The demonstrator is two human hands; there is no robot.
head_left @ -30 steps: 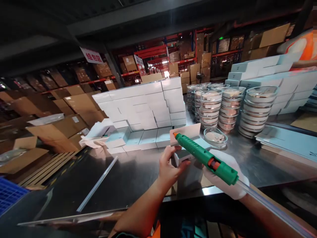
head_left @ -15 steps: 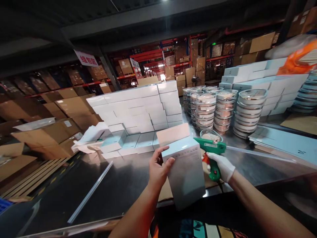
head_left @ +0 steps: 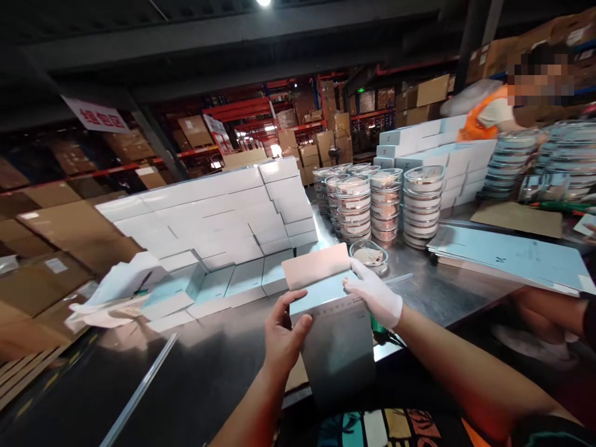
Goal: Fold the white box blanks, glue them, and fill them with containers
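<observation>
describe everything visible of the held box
The pale blue cardboard-looking box tilts at the near edge of the metal table, its near side shadowed, print across the top. A pinkish flap stands open. The bare left hand grips the box's left edge; the white-gloved right hand touches its upper right.

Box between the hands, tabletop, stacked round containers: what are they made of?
Box: likely coated paperboard, smooth with a slight sheen; its thin, stiff flap suggests card.
Tabletop: probably stainless steel, semi-gloss; smeared reflections and bright glints.
Round containers: clear, glossy walls and lids with contents showing through; rigid plastic or glass, can't tell which.
</observation>
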